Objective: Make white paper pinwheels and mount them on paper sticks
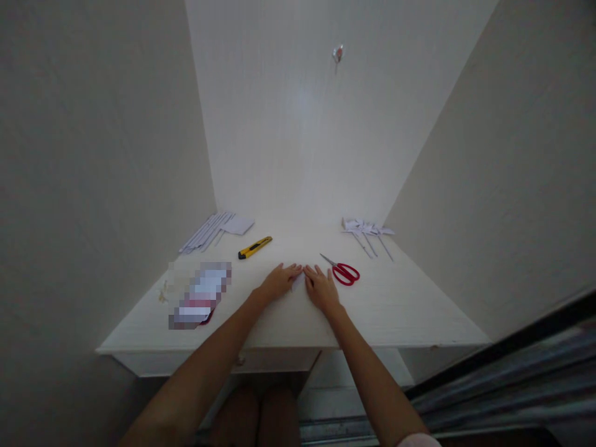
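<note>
both hands lay flat on a white desk (pixel 395 310), the left hand (pixel 278 282) and right hand (pixel 322 290) side by side, fingers spread open and pressing a small white paper (pixel 298 280) between them, gripping nothing. red scissors (pixel 343 271) lay just beside the right hand; a yellow utility knife (pixel 254 247) sat near the left. folded paper strips (pixel 212 231) rested at the far left, paper pinwheels (pixel 367 233) at the far right. no container was in sight.

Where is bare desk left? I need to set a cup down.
Bare: the right stretch past the red scissors, below the paper pinwheels. Crowded: the middle, under left hand and right hand, and the left by the yellow knife.
</note>
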The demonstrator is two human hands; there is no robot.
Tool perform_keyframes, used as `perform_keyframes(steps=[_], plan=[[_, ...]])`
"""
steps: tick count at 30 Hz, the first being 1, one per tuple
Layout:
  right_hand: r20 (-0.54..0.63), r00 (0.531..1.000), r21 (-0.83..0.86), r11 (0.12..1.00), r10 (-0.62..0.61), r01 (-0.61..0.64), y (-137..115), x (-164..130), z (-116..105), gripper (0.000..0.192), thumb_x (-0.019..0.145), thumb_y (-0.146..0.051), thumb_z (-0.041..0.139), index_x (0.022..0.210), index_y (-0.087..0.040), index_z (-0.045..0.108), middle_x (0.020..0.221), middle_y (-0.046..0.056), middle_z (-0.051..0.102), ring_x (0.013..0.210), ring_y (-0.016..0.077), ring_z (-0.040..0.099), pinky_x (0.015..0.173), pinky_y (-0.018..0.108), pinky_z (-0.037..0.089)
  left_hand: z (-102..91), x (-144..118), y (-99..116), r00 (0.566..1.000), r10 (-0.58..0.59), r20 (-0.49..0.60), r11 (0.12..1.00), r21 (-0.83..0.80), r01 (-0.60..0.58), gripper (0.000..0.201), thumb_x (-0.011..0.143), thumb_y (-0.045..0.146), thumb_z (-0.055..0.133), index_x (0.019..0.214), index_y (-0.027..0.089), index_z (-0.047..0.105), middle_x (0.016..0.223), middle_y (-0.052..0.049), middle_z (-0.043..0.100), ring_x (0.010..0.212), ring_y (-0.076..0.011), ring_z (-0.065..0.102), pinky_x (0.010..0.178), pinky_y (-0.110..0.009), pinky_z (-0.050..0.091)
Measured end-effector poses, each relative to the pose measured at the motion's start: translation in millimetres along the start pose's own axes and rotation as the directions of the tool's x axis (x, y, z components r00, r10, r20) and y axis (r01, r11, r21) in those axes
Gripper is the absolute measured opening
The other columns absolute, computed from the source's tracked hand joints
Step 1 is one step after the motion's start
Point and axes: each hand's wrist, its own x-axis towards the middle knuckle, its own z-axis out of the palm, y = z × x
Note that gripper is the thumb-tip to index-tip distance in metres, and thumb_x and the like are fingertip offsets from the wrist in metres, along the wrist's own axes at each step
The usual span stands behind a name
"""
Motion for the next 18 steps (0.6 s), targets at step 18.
perform_keyframes(steps=[18], plan=[[0.051, 0.999, 0.053, 0.998, 0.016, -0.018, 0.2, 0.2, -6.0, 0.046, 0.086, -0.023, 0.03, 0.132, -0.021, 0.035, 0.134, 0.003, 0.041, 0.127, 0.0186, 0.03, 0.104, 0.044, 0.018, -6.4, -44.8, 8.9, 0.995, -0.025, -0.094, 0.996, 0.084, 0.033, 0.059, 0.084, 0.054, 0.031, 0.131, 0.02, 0.033, 0.138, -0.008, 0.034, 0.128, -0.018, 0.028, 0.105, -0.043, 0.015]])
